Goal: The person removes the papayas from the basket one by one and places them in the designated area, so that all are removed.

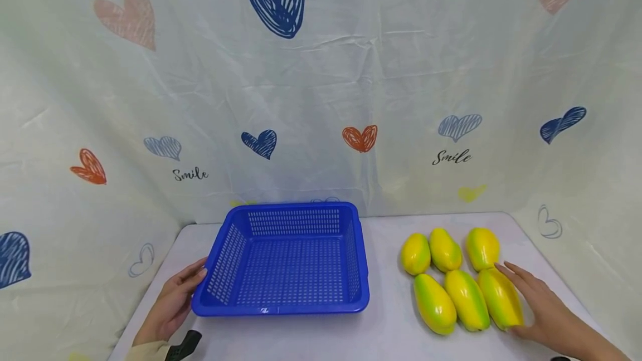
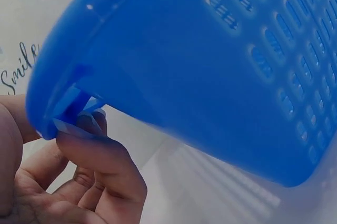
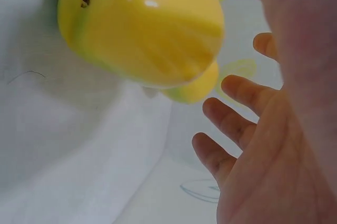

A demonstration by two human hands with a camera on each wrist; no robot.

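A blue plastic basket (image 1: 281, 310) with slotted walls stands left of centre in the head view. My left hand (image 1: 168, 305) grips its left rim, and in the left wrist view the fingers (image 2: 100, 155) curl under that rim. On the right lie several yellow-green mangoes in two rows. My right hand (image 1: 546, 311) is spread beside the front-right mango (image 1: 500, 299), thumb by its near end and fingertips by its far end. The right wrist view shows that mango (image 3: 142, 29) from its stem end, with the straight fingers (image 3: 226, 121) beyond it.
The white table (image 1: 386, 316) carries the basket and the fruit. Behind it and at both sides hangs a pale curtain (image 1: 311, 88) printed with hearts and the word Smile. More mangoes (image 1: 435, 304) lie close together left of the right hand.
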